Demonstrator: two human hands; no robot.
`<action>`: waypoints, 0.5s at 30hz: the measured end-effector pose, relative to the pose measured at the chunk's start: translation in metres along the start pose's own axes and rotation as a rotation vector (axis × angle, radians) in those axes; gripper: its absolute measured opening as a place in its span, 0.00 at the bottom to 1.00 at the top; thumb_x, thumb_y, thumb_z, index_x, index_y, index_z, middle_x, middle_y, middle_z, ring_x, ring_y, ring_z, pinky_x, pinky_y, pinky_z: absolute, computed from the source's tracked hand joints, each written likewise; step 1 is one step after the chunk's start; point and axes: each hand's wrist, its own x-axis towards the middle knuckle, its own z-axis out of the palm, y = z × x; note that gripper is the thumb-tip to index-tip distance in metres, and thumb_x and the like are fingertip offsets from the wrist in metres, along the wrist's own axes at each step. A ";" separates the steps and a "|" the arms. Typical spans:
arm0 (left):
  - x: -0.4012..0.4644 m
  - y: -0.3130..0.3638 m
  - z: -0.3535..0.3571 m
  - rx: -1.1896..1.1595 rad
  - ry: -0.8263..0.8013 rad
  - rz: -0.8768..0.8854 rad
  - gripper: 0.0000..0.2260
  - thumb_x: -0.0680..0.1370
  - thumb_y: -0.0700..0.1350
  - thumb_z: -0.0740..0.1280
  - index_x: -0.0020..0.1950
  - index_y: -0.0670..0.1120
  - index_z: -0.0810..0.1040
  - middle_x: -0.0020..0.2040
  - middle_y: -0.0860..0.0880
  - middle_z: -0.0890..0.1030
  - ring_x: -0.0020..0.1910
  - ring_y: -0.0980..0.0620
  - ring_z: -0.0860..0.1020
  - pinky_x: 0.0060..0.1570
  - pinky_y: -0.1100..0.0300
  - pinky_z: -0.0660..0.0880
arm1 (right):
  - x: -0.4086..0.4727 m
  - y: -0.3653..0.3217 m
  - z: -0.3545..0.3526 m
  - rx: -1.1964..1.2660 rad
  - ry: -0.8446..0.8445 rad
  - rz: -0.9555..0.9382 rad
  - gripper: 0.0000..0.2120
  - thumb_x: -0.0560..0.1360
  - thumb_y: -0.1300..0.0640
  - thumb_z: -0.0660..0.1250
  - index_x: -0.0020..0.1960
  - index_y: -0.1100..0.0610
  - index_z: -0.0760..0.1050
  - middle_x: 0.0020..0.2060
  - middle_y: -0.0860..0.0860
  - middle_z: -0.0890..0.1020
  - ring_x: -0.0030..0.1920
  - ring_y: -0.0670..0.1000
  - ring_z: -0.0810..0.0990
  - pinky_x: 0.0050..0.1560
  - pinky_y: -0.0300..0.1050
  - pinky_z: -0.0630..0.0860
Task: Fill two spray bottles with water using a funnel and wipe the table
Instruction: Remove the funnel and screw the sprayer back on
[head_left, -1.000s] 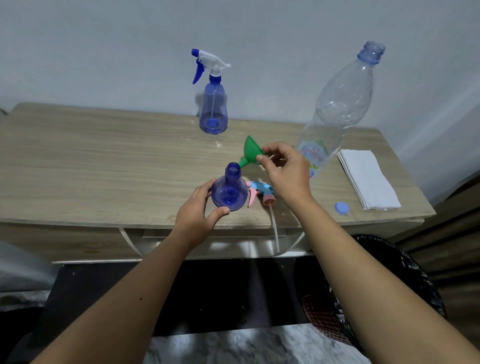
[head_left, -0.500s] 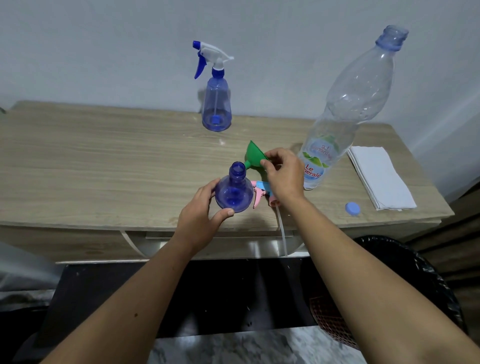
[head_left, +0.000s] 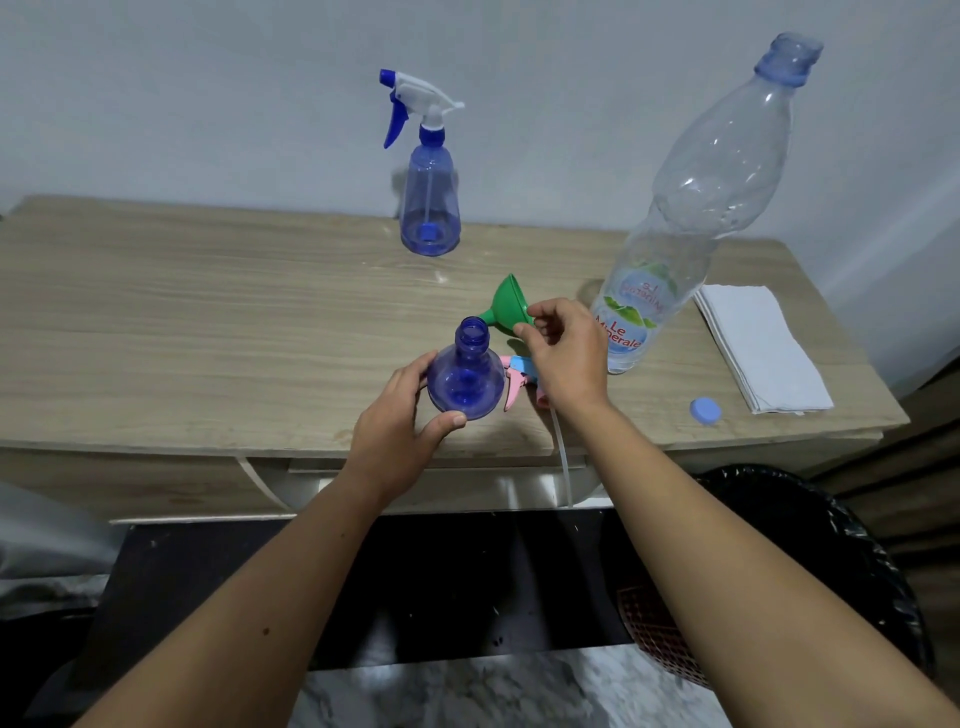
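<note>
An uncapped blue spray bottle (head_left: 466, 376) stands near the table's front edge, and my left hand (head_left: 400, 423) grips its base. My right hand (head_left: 566, 353) pinches the rim of a green funnel (head_left: 506, 306), tilted, with its spout pointing at the bottle's open neck from the right. The bottle's pink and blue trigger head (head_left: 514, 376) lies on the table behind my right hand, its tube hanging over the edge. A second blue spray bottle (head_left: 430, 208) with a white and blue trigger stands at the back. A large clear water bottle (head_left: 670, 228) stands open at the right.
A folded white cloth (head_left: 758, 348) lies at the table's right end, with a blue cap (head_left: 705, 410) near it. The wooden table (head_left: 208, 322) stands against a wall. A bin with a black bag (head_left: 831, 545) stands on the floor at the lower right.
My right hand has kept the funnel beside the bottle's neck, tilting its spout a little closer to the opening. The left hand holds the bottle as before. The camera has moved slightly.
</note>
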 end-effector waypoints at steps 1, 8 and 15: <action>0.000 0.000 0.000 0.001 0.002 -0.001 0.34 0.77 0.51 0.78 0.80 0.51 0.68 0.72 0.54 0.77 0.68 0.55 0.76 0.67 0.51 0.76 | -0.002 0.000 -0.003 0.006 0.003 -0.005 0.09 0.74 0.59 0.79 0.53 0.56 0.84 0.47 0.51 0.83 0.45 0.49 0.83 0.52 0.49 0.83; 0.001 0.000 -0.001 0.012 -0.010 -0.021 0.34 0.77 0.53 0.77 0.81 0.53 0.67 0.73 0.55 0.76 0.69 0.55 0.76 0.68 0.48 0.76 | -0.036 0.008 -0.027 0.009 0.017 0.034 0.09 0.74 0.54 0.80 0.52 0.54 0.83 0.46 0.50 0.83 0.45 0.47 0.82 0.49 0.43 0.81; 0.001 0.002 -0.002 0.030 -0.009 -0.030 0.34 0.78 0.54 0.76 0.81 0.53 0.67 0.74 0.54 0.76 0.69 0.54 0.77 0.68 0.47 0.76 | -0.072 0.012 -0.034 -0.063 -0.005 0.255 0.21 0.69 0.38 0.79 0.52 0.53 0.81 0.44 0.49 0.82 0.46 0.50 0.81 0.50 0.46 0.77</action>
